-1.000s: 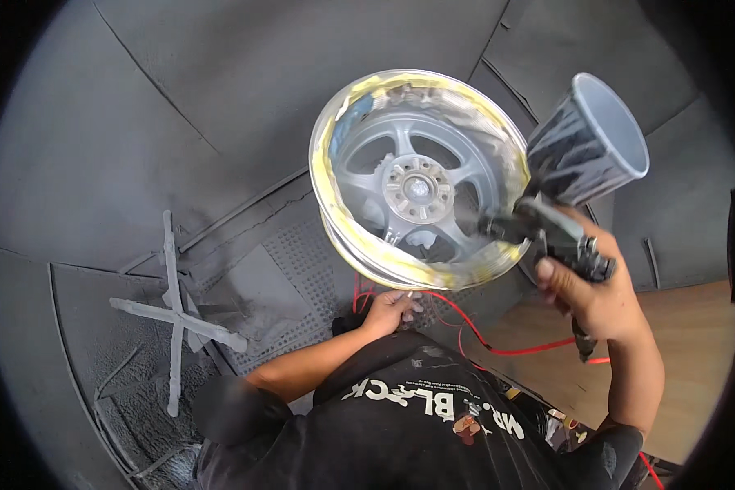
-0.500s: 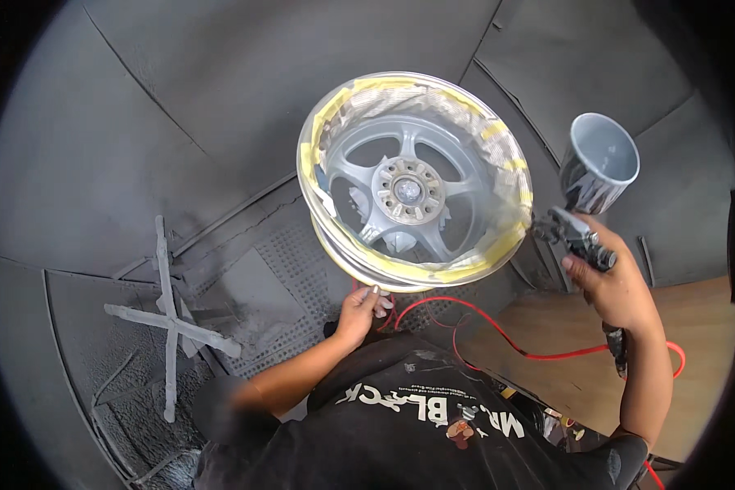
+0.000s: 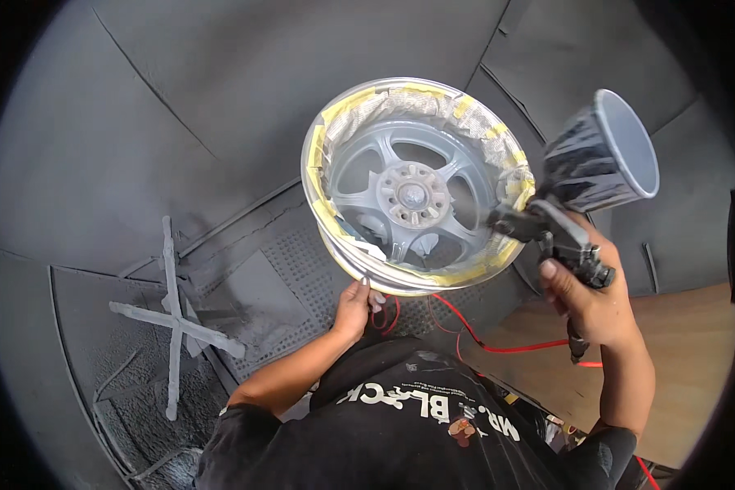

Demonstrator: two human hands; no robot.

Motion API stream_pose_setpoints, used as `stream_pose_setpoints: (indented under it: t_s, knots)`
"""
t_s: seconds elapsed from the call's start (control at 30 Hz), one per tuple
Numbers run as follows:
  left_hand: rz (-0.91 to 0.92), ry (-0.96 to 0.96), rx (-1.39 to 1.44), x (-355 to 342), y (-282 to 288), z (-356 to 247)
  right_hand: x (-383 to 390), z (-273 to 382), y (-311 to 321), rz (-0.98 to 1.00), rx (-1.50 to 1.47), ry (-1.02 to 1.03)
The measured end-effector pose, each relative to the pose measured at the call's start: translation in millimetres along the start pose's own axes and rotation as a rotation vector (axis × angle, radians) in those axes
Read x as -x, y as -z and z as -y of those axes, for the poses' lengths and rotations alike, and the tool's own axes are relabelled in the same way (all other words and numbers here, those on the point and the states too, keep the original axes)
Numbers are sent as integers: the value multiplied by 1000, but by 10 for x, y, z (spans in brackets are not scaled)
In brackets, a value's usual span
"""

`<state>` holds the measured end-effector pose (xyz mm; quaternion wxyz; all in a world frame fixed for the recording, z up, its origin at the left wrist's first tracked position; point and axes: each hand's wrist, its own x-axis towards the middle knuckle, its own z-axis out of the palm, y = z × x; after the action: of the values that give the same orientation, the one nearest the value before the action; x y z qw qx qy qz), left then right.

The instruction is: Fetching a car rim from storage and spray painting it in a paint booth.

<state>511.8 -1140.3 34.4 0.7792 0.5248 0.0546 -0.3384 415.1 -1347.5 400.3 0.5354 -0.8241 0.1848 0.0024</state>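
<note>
A five-spoke wheel, coated pale grey inside, has yellow tape and paper masking round its rim. My left hand grips the lower edge of the rim, some fingertips partly hidden. My right hand holds a black spray gun, its nozzle end angled toward the wheel's right inner side. On top of the gun sits a tilted blue-grey cup streaked with dark paint. What supports the wheel from beneath is hidden.
Dark grey sheets line the booth around me. A paint-crusted cross-shaped stand lies at lower left beside a perforated floor. A red hose loops at lower right over a plywood board.
The gun pulled back right with its cup more upright, then came back toward the wheel and tilted again. My left hand shifted left along the rim, and the wheel has turned somewhat.
</note>
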Motion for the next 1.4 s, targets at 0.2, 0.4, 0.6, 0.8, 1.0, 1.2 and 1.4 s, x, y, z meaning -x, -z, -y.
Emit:
stream_pose_setpoints:
  t_s: [0.2,0.4,0.6,0.8,1.0,1.2,1.4]
  knots:
    - [67,8,-36,-18,21,44,93,-391,240,-274,-87,11]
    - [101,-44,-103,-82,-53,141,309,-1209,347,-461,-234,13]
    - [-9,-92,-99,-68,-26,82,234,-2163,24,-586,-296,-91]
    - [-302,-109,162,301,-19,389,161,-3214,-325,-394,-327,-43]
    - [-418,76,-125,1472,280,1286,204,-3812,-762,-103,-264,-74]
    - [-706,4,-657,2350,623,2278,311,-3502,-998,306,-159,9]
    - [-1096,305,-674,3216,997,3261,223,-3217,-1554,706,48,69]
